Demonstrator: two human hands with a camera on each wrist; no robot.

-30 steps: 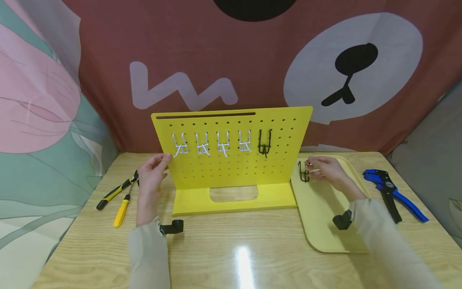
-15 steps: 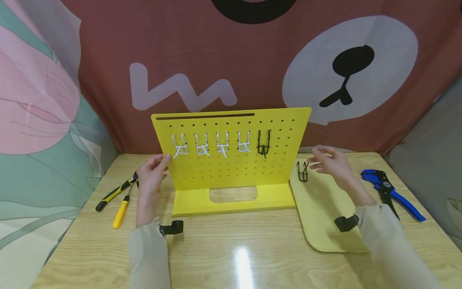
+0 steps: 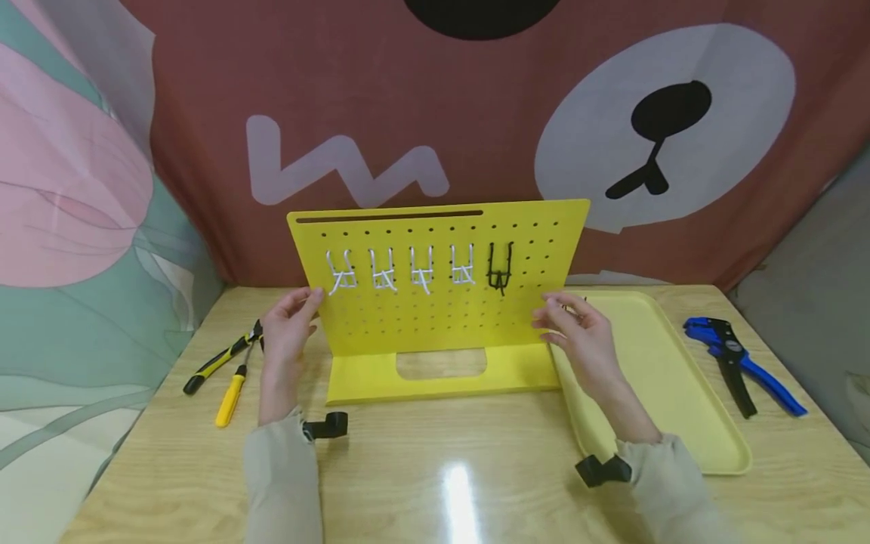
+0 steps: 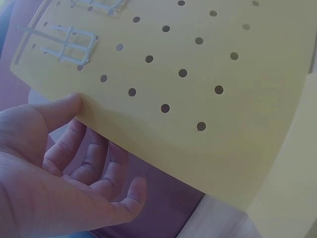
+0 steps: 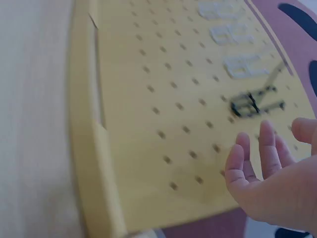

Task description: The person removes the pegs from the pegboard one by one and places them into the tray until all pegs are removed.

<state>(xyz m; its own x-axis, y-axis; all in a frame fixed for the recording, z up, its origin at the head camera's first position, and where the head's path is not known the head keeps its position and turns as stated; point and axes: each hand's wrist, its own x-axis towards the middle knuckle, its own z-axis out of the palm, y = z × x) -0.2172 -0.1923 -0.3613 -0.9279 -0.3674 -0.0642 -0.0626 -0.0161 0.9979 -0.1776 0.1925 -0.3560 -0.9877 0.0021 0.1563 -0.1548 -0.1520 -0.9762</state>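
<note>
Yellow pegboard [image 3: 408, 341] looks light yet stiff, best held by its sides: left grip [image 3: 287, 329] pinches one, right grip [image 3: 579, 338] hangs loosely spread, empty, near the other!

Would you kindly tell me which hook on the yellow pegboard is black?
The rightmost hook, nearest the right hand; the other four hooks are white.

Left hand [image 4: 54, 183] at the edge of the flat yellow perforated pegboard [image 4: 257, 114], thumb on its face, fingers behind! White wire hooks [image 4: 64, 44] upper left, pale tabletop [image 4: 218, 218] peeking below.
</note>
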